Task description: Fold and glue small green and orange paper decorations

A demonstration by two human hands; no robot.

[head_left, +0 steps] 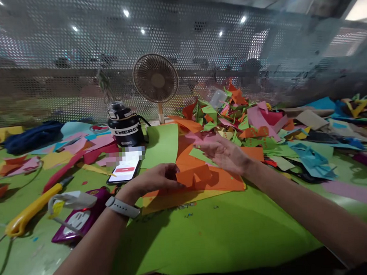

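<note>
My left hand, with a pale watch band on the wrist, pinches the left end of a small folded piece of orange paper. Under that piece lie a larger orange sheet and a yellow-orange sheet. My right hand hovers just right of the folded piece, palm turned up and fingers apart, holding nothing. Behind its fingers sits a small light green paper strip. A bigger light green sheet lies beyond my left hand.
A lit phone and a black bottle stand left of the sheets, with a fan behind. Nearer are a purple power strip and a yellow-handled tool with a cord. Paper scraps pile up at back right.
</note>
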